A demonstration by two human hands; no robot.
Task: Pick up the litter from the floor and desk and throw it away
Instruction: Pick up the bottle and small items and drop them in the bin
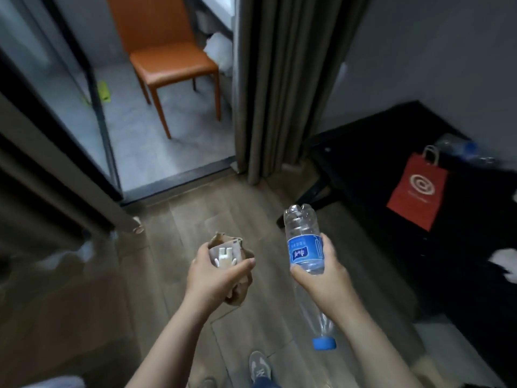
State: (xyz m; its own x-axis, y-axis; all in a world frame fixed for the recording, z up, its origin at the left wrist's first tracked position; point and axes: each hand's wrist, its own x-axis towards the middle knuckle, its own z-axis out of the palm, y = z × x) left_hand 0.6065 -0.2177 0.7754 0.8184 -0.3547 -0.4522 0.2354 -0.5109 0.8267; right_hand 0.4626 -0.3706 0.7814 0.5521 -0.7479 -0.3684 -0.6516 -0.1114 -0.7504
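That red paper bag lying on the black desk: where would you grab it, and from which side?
Probably by the pale handle loop at its far end, reaching from above: the red paper bag lies flat on the desk, so its faces give little to pinch; the loop juts past its edge.

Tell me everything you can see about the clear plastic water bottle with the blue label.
The clear plastic water bottle is thin and see-through, and it looks empty. A blue label with white print wraps its middle, and a blue screw cap closes the neck. It is held upside down and tilted, with the base up and away and the cap down toward the person, above the wooden floor. Only the right hand touches it, fingers and thumb curled round the label.
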